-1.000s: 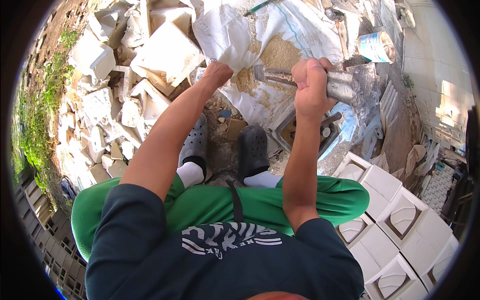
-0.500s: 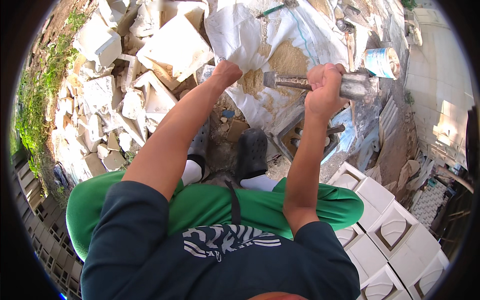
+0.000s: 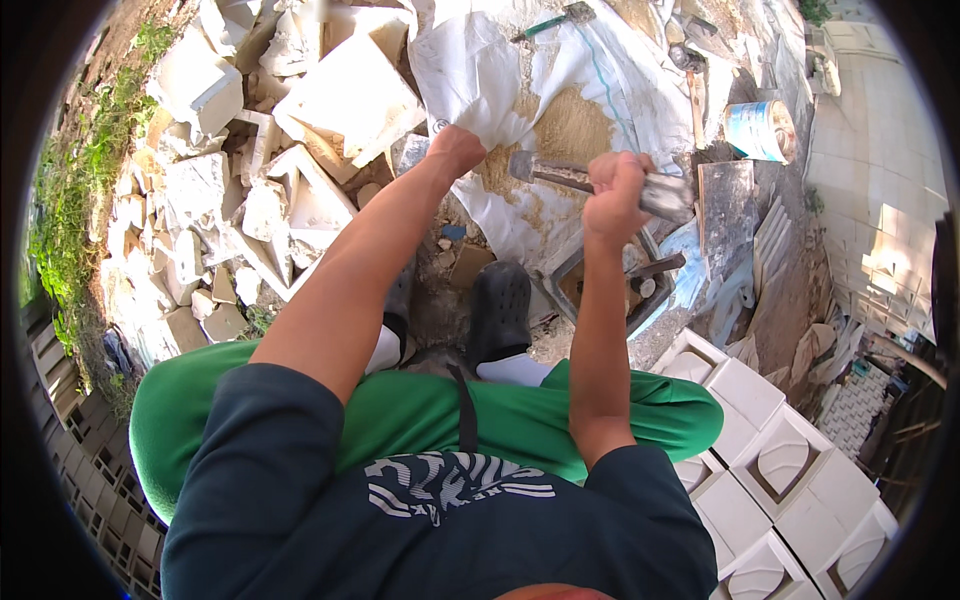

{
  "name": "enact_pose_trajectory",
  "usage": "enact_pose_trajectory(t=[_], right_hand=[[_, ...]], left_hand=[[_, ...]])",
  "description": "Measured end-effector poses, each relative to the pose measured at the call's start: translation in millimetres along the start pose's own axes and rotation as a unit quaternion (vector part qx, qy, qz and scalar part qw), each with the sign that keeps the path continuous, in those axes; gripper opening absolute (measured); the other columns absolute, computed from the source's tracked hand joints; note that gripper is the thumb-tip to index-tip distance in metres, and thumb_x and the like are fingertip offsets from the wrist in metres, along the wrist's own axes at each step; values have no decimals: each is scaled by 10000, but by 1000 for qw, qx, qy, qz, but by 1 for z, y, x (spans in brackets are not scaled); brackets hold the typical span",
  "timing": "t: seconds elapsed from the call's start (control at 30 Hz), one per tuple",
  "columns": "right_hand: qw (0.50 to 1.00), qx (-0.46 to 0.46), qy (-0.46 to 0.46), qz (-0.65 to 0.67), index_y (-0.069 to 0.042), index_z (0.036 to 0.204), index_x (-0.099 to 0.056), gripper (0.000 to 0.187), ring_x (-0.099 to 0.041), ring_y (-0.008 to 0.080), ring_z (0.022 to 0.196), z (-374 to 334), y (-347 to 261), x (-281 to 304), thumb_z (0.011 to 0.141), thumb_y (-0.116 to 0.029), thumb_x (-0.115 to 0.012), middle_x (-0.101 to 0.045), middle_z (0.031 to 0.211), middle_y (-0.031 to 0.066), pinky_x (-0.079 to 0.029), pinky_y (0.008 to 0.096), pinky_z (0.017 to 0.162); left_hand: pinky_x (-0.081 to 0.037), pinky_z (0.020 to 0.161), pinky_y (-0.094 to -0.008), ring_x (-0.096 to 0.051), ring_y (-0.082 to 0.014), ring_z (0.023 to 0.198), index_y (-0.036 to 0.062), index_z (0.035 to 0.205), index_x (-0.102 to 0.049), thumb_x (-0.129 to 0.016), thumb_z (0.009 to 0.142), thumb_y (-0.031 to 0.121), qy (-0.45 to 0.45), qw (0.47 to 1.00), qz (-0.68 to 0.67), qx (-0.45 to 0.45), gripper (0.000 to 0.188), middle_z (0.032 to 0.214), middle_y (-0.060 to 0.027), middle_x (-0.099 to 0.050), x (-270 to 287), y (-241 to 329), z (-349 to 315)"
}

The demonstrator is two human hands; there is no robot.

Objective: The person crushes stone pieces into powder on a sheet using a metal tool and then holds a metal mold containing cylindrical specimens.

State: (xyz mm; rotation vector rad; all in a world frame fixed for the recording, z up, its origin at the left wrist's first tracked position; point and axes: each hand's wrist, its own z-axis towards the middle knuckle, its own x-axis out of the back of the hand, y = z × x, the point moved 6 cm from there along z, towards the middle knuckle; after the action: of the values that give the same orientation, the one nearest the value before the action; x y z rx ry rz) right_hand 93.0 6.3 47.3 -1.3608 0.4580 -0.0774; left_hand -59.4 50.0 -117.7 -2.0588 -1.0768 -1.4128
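Note:
My right hand is wrapped around a grey, dusty hand tool with a narrow shaft and a thick, blocky end. It holds the tool tilted above a dark square mould frame on the ground. A short dark bar lies across that frame. My left hand is closed in a fist at the left edge of a white sheet; whatever is inside the fingers is hidden. Pale sandy powder is heaped on the sheet between my hands.
Broken white blocks pile up at the left. At the far right stand a white-and-blue bucket, a hammer and a dark board. A green-handled tool lies on the sheet. White moulded blocks sit at the lower right.
My right hand has moved left and slightly down with the tool, uncovering more of the dark board. My left hand has barely moved.

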Motion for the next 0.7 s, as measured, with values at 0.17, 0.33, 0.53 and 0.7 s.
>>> enact_pose_trajectory(t=[0.17,0.33,0.53,0.7], right_hand=[[996,-72,-5,-48,-66,663,-453,172,-385,54,507,6,0,-20,817,-45,-526,-439,546,-23,-290,224,468],[1000,-17,14,18,-88,641,-413,212,-346,49,493,0,-64,-31,818,-46,-521,-394,533,-37,-262,226,460],[998,6,-27,-58,-77,621,-433,223,-363,37,503,-1,24,-12,822,-46,-522,-411,543,-40,-272,219,463],[997,-12,-49,-62,-94,630,-302,264,-295,85,451,2,-43,-38,827,-24,-463,-338,506,-12,-256,259,459]], left_hand=[[-534,699,-328,-665,-227,866,123,810,-723,-572,798,76,-3,1000,-13,3,159,883,-42,-696,-6,-5,-11],[-526,637,-365,-668,-260,767,94,710,-695,-642,697,64,52,998,-27,-1,63,754,-91,-674,-3,-14,-19],[-535,692,-339,-666,-241,853,108,805,-716,-562,785,62,3,1000,-8,-5,162,880,-63,-693,-3,-3,-8],[-536,702,-346,-664,-252,862,98,814,-715,-561,785,59,-10,1000,-15,10,162,887,-81,-691,-8,-11,-18]])
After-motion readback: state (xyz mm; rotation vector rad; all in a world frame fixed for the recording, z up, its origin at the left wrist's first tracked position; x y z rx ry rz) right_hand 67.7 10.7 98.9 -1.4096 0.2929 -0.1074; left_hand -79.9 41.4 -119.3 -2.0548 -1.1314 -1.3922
